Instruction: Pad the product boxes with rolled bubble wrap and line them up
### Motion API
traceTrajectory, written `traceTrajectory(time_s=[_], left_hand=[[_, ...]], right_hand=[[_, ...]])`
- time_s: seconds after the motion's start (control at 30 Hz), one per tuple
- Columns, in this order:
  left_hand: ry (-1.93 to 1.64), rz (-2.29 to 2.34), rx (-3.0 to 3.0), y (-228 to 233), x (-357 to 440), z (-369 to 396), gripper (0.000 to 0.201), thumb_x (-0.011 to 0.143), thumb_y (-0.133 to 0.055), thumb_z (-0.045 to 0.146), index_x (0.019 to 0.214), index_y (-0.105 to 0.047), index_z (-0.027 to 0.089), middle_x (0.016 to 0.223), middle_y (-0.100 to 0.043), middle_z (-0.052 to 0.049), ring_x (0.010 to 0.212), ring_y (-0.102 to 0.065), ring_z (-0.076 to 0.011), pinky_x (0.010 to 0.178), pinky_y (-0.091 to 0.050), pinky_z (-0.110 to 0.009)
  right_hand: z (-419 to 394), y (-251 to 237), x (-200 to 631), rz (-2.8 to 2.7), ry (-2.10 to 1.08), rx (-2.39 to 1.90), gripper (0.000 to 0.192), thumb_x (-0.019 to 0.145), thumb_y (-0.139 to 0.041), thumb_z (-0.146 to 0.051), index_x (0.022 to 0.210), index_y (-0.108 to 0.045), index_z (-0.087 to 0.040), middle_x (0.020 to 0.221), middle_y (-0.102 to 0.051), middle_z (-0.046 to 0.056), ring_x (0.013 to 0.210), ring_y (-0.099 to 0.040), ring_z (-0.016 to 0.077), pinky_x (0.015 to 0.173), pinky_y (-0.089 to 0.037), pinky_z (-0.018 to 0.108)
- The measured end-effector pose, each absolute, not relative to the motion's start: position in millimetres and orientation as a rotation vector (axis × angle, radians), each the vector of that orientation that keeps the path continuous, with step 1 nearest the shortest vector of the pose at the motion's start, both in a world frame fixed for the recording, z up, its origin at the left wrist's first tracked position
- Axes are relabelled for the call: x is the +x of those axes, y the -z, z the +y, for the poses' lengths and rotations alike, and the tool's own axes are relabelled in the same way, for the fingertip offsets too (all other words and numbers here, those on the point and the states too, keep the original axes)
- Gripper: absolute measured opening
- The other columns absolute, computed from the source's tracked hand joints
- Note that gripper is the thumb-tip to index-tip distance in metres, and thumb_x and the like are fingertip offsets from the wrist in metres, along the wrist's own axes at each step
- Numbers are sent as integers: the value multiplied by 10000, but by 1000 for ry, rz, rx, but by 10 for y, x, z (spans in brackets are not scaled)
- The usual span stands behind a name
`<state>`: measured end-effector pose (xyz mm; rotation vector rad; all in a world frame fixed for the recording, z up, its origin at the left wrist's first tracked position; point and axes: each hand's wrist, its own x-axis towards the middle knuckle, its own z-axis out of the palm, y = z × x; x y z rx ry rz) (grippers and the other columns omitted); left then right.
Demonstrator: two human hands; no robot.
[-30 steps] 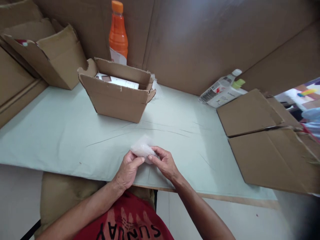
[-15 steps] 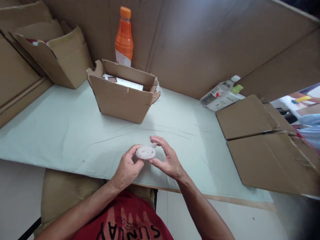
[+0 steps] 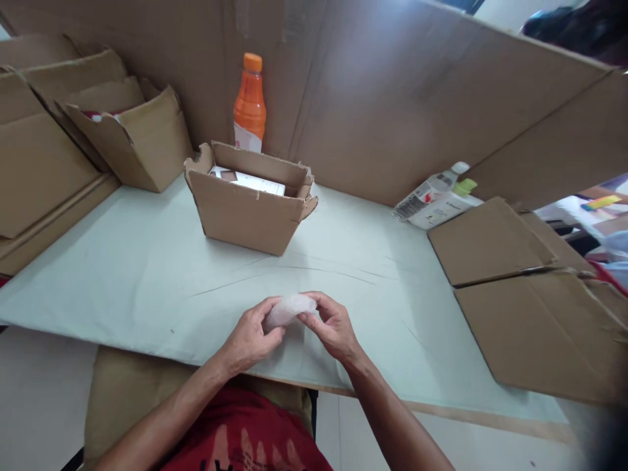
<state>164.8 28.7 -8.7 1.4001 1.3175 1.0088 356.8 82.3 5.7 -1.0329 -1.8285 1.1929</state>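
Both hands meet near the front edge of the pale green surface (image 3: 122,261), pinching one small whitish translucent packet (image 3: 289,309) between them: the left hand (image 3: 251,337) grips its left end with thumb and fingers curled, and the right hand (image 3: 333,327) closes on its right end, fingertips touching the wrap. What the packet contains cannot be told. At far left, open cardboard boxes (image 3: 132,134) lean against the cardboard wall. Behind the hands stands an open brown carton (image 3: 248,212) with white printed items inside, and an orange bottle (image 3: 250,104) stands just behind it. Further right, a clear bottle (image 3: 426,191) lies on its side beside a white pack, then flat cardboard sheets (image 3: 530,294).
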Motion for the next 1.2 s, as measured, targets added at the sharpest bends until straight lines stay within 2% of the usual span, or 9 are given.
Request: traceTrajectory(time_s=[0.13, 0.3, 0.37, 0.5, 0.67, 0.8, 0.93, 1.07, 1.2], left_hand=[[-941, 1278, 1361, 14, 1613, 281, 321, 791, -551, 166, 1091, -666, 177, 911, -701, 4, 800, -609, -156, 719, -460, -246], [-880, 1276, 1435, 21, 1571, 257, 314, 796, -509, 147, 1071, -658, 179, 912, -685, -6, 799, -588, -163, 727, -439, -261], [-869, 1267, 1491, 43, 1562, 247, 343, 776, -496, 121, 1076, -651, 184, 964, -697, -17, 852, -609, -175, 781, -446, -274], [-815, 1282, 1588, 65, 1541, 234, 390, 743, -482, 100, 1082, -649, 196, 1013, -714, -32, 914, -635, -199, 826, -447, -298], [-800, 1300, 1562, -6, 1445, 291, 429, 710, -489, 102, 1094, -653, 201, 998, -716, -25, 911, -643, -197, 830, -458, -292], [-857, 1277, 1428, -103, 1321, 392, 516, 731, -545, 147, 1239, -612, 206, 1106, -705, -26, 943, -648, -184, 824, -486, -267], [-857, 1260, 1440, -230, 1192, 479, 457, 762, -542, 155, 1204, -640, 220, 1015, -707, -6, 851, -633, -160, 748, -490, -248], [-912, 1271, 1541, -431, 1026, 551, 488, 796, -572, 167, 1278, -609, 235, 1073, -719, -17, 838, -647, -147, 751, -523, -247], [-1171, 1348, 1766, -693, 806, 667, 457, 869, -570, 176, 1320, -568, 250, 1032, -722, -27, 810, -665, -143, 731, -559, -259]], right_hand=[[835, -126, 3620, -1875, -1224, -1052, 219, 873, -707, -379, 1016, -689, -216, 937, -704, 33, 853, -633, 180, 809, -520, 304], [865, -302, 3681, -2053, -1318, -978, 621, 835, -758, -472, 1378, -561, -243, 1295, -671, 97, 1168, -633, 247, 1008, -491, 376], [882, -375, 3673, -2141, -1319, -953, 700, 819, -774, -493, 1423, -524, -243, 1334, -660, 109, 1221, -616, 264, 1046, -470, 401], [903, -500, 3581, -2327, -1265, -992, 492, 825, -781, -399, 1271, -646, -242, 1240, -709, 81, 1096, -661, 249, 934, -502, 361], [918, -577, 3485, -2412, -1228, -1104, 254, 867, -656, -192, 1115, -697, -228, 1040, -748, 27, 842, -659, 166, 709, -470, 247], [967, -615, 3455, -2345, -1131, -1154, 110, 895, -640, -250, 981, -686, -198, 866, -727, 11, 741, -619, 145, 623, -419, 221], [1046, -716, 3377, -2286, -1089, -1136, 104, 889, -658, -276, 946, -676, -191, 786, -703, -2, 693, -601, 134, 576, -400, 207], [1171, -958, 3311, -2256, -1031, -1088, 113, 892, -662, -299, 879, -670, -187, 746, -686, -10, 672, -598, 127, 593, -428, 208], [1398, -1302, 3353, -2088, -918, -1091, 196, 882, -691, -389, 864, -679, -194, 739, -663, -2, 664, -592, 139, 613, -464, 239]])
